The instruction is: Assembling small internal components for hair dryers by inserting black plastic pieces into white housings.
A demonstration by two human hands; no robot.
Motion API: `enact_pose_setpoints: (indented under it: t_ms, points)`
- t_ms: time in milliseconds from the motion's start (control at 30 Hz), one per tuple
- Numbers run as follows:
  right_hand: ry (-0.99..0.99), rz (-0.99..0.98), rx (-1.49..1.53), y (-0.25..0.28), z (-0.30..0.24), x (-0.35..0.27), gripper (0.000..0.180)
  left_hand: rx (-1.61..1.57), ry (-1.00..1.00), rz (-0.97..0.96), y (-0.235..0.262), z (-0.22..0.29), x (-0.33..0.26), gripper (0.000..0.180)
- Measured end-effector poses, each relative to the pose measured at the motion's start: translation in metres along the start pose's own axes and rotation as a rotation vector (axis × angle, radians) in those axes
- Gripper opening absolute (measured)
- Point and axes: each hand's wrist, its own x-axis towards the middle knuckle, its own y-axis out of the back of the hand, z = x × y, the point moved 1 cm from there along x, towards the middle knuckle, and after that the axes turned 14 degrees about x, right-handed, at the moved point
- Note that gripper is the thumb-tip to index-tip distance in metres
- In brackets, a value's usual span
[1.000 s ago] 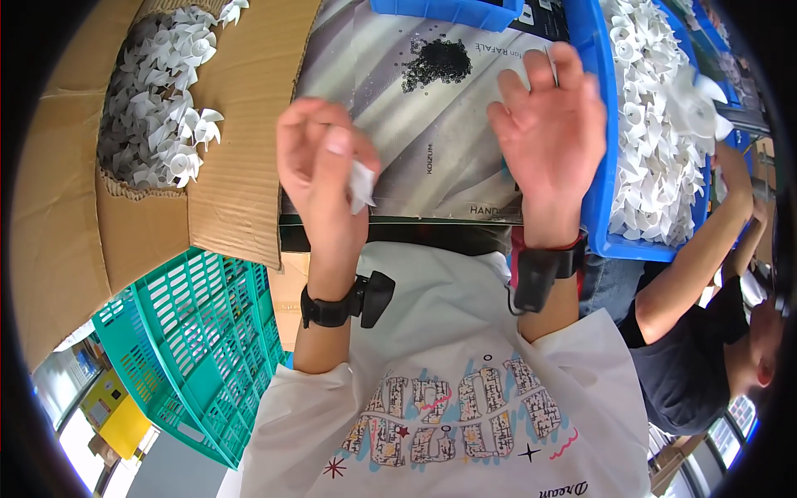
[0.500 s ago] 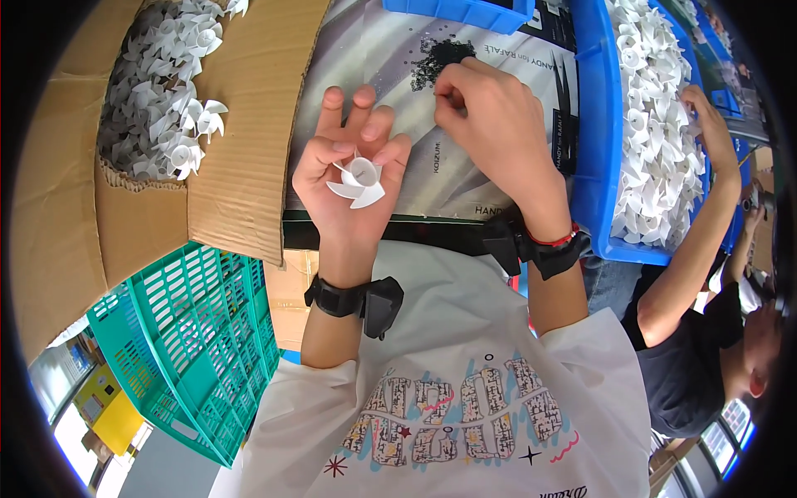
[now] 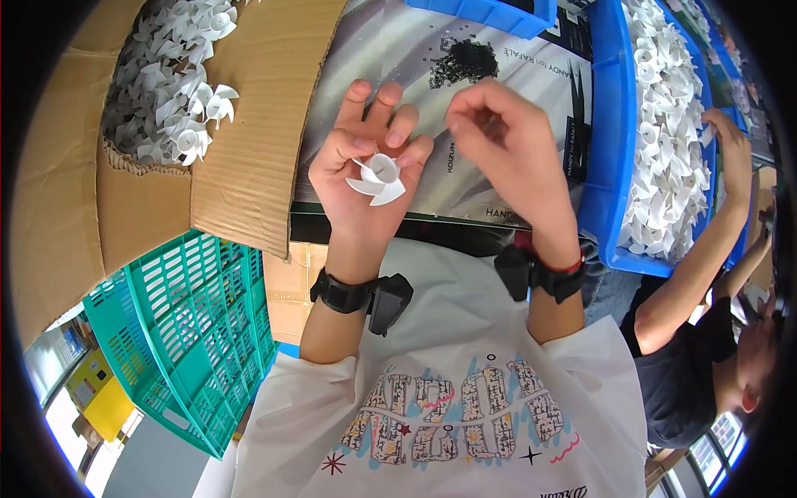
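Note:
Palm up, my left hand [image 3: 359,199] grips a small white plastic fan blade [image 3: 386,192] between thumb and fingertips, its round hub facing up. The other fingers of that hand curl loosely above it. My right hand [image 3: 519,153] hovers to the right of the fan blade, thumb and forefinger tips brought together. Whatever sits in that pinch, if anything, is too small to make out. Just beyond the right hand lies a pile of tiny black rings [image 3: 466,63], with several loose ones scattered around it on the printed sheet [image 3: 398,50] covering the table.
At left, a cardboard box [image 3: 249,108] holds many white fan blades [image 3: 170,91]. A blue bin [image 3: 610,166] full of more stands at right, where a co-worker's hand [image 3: 729,137] reaches. Another blue bin [image 3: 490,18] sits at the back. A green crate [image 3: 199,307] is lower left.
My right hand has lifted away from the black rings, drawing nearer to me with its fingers pinched. The left hand still grips the fan blade. The whole view has shifted slightly.

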Motion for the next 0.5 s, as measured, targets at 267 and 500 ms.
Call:
enact_pose_setpoints:
  t_ms: [267, 500]
  points:
    - [0.0, -0.108, 0.535, -0.031, -0.008, -0.023, 0.013, 0.155, -0.048, 0.067, -0.004, -0.003, -0.001, 0.046]
    - [0.062, -0.095, 0.421, -0.03, -0.011, -0.023, 0.014, 0.334, -0.065, 0.073, -0.006, -0.004, -0.001, 0.047]
